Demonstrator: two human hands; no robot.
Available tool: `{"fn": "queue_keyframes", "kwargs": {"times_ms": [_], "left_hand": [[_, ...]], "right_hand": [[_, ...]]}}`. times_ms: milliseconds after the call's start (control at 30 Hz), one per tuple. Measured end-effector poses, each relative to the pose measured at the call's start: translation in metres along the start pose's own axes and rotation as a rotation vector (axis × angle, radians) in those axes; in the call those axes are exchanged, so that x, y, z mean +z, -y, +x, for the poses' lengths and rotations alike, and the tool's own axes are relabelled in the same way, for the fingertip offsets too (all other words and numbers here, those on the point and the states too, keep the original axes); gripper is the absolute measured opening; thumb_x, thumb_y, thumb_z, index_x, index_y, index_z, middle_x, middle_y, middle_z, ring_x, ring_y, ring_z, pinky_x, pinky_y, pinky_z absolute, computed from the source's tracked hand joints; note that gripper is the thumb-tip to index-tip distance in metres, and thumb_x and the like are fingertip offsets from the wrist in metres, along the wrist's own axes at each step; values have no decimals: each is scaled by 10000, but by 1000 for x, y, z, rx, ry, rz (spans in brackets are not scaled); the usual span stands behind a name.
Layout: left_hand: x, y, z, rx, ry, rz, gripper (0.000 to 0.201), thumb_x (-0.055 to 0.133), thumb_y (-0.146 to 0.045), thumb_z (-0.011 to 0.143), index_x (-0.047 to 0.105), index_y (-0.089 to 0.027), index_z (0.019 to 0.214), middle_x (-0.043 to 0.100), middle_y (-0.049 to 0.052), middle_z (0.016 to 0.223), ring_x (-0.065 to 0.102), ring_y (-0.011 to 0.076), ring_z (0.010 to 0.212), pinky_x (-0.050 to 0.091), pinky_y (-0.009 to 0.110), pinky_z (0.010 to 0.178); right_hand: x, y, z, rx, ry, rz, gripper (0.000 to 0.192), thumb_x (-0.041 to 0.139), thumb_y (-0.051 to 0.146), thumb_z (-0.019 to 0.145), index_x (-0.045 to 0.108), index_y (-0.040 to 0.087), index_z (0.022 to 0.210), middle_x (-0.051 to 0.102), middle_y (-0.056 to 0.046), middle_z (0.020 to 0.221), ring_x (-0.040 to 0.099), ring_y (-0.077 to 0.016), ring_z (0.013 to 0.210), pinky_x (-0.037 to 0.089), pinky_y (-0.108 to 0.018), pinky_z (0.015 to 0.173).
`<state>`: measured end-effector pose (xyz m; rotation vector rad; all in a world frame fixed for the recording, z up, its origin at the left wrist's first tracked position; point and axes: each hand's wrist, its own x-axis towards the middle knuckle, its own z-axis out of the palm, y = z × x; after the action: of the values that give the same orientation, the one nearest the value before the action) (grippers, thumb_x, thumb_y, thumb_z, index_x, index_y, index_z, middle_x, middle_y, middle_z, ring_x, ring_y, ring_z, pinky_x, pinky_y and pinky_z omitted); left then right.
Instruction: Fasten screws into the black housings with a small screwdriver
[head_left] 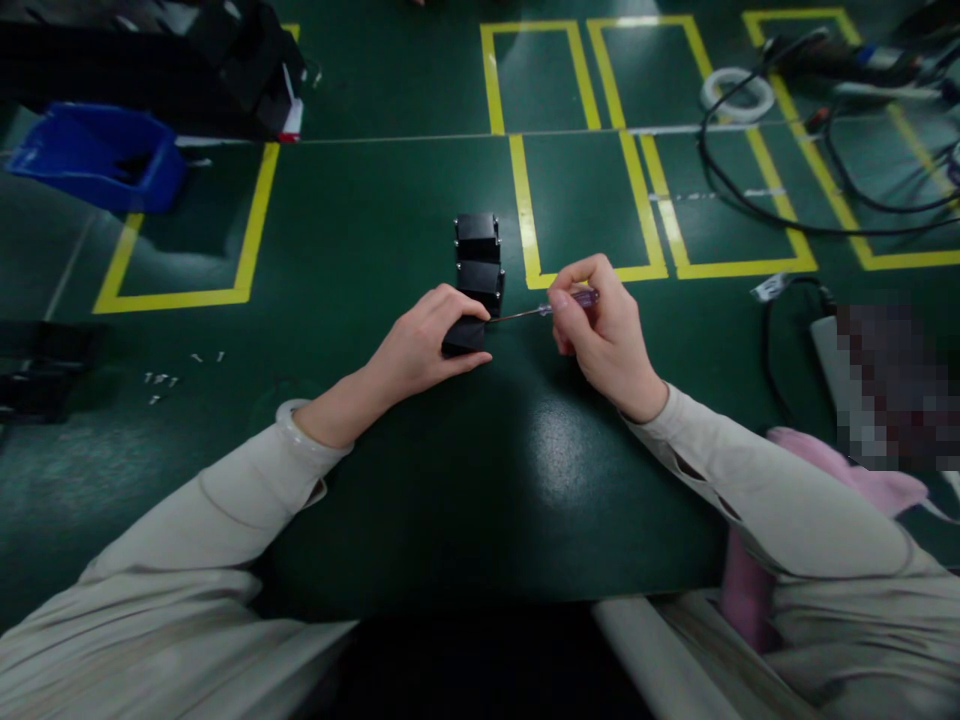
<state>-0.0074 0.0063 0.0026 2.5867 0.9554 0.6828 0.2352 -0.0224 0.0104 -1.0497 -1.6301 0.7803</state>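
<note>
At the far left, one blue plastic bin (pixel 101 158) is seen on the table, and one dark flat object (pixel 34 368) lies at the left edge below it. A small scatter of about six loose screws (pixel 169 378) is laid on the green mat just right of that object; the exact count cannot be told.

Three small black boxes are set in a row near the middle of the table, each touching the next. The nearest black box (pixel 463 336) is clamped by the left hand (pixel 420 345), its fingers closed together over the top and side. The middle box (pixel 480 280) and the far box (pixel 477 236) are left untouched.

One screwdriver (pixel 551 308) with a purple handle is held by the right hand (pixel 600 330), the fingers pinched tightly around the handle, and its thin shaft is pointed left so that the tip meets the held box's right edge.

Further right, one white ring of tape (pixel 737 95) and several black cables (pixel 750 205) are laid on the table; one pink cloth (pixel 862 480) is seen beside the right sleeve.

The surface is a dark green mat (pixel 420 500) marked with yellow taped rectangles (pixel 585 200). The room beyond the table is not shown.
</note>
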Motion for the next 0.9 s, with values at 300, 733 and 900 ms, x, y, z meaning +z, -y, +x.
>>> {"fn": "queue_keyframes", "kwargs": {"times_ms": [300, 733, 900], "left_hand": [[0, 1, -1, -18, 11, 8, 354, 722, -337, 886, 583, -167, 1163, 635, 91, 1150, 609, 240, 1071, 506, 363, 921], [0, 0, -1, -10, 9, 9, 348, 717, -339, 890, 583, -167, 1161, 641, 90, 1140, 609, 240, 1065, 507, 368, 924], [0, 0, 0, -13, 7, 1, 341, 713, -337, 890, 583, -167, 1155, 642, 90, 1140, 610, 240, 1067, 508, 369, 928]], "right_hand": [[-1, 1, 1, -2, 1, -11, 82, 566, 293, 980, 511, 232, 984, 572, 12, 819, 559, -113, 693, 391, -270, 549], [-1, 1, 0, 3, 19, -9, 90, 551, 305, 987, 509, 228, 1008, 555, 18, 826, 517, -101, 661, 383, -268, 553], [-1, 3, 0, 3, 30, -20, 186, 526, 359, 1011, 504, 221, 888, 495, 41, 705, 458, -88, 596, 352, -271, 549]]}}
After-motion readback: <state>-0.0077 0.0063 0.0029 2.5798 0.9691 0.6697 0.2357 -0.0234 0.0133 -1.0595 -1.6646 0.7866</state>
